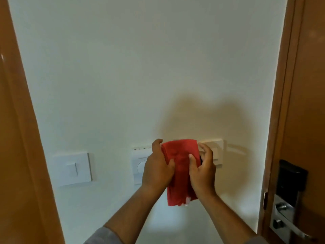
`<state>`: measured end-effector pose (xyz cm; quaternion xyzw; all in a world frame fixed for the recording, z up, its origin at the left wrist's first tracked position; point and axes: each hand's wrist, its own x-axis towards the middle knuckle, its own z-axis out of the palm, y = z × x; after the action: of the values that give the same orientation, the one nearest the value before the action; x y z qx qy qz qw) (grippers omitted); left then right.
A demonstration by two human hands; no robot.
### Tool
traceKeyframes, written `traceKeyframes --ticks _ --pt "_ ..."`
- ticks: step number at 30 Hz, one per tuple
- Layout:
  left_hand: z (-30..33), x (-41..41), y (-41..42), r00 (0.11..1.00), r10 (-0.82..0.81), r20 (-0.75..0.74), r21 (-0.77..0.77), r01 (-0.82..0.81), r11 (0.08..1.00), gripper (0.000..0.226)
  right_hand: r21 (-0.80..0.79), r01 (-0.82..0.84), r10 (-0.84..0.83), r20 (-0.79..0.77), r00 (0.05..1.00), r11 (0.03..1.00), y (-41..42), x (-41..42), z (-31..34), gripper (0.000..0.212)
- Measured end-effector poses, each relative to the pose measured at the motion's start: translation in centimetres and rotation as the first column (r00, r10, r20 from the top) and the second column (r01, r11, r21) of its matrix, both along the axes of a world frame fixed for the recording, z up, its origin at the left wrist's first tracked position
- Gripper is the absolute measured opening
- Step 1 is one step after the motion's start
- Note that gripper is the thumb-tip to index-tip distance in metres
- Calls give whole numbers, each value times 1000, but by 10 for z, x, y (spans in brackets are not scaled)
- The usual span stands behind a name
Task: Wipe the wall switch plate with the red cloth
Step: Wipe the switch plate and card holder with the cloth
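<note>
A folded red cloth (179,166) hangs between both of my hands, in front of the white wall. My left hand (157,166) grips its left edge and my right hand (202,171) grips its right edge, thumb on the front. Behind the cloth and my right hand sits a beige wall switch plate (217,150), with only its right part visible. Whether the cloth touches the plate cannot be told.
A white round-dial panel (139,164) is partly hidden behind my left hand. Further left is a white rocker switch plate (72,169). A wooden door with a black and metal lock and handle (286,199) stands at the right; a wooden frame (21,138) runs along the left.
</note>
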<state>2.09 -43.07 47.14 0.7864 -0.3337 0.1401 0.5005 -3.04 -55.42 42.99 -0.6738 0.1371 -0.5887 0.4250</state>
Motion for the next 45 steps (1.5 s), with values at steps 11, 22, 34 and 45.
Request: traceKeyframes --ticks 11,22,34,45 --pt "0 23 -27 987 88 135 177 -112 978 39 -610 538 -544 199 815 582 -36 49 -33 20" --pt "90 42 -16 489 143 860 71 -392 917 36 -888 247 -463 44 885 389 -30 69 -53 72" --pt "141 127 -30 -45 -46 998 14 -542 840 89 -920 329 -507 184 842 213 -43 90 -47 76" --pt "140 133 -31 -102 -4 995 -49 -507 860 89 -976 152 -337 198 920 -158 -71 83 -35 74"
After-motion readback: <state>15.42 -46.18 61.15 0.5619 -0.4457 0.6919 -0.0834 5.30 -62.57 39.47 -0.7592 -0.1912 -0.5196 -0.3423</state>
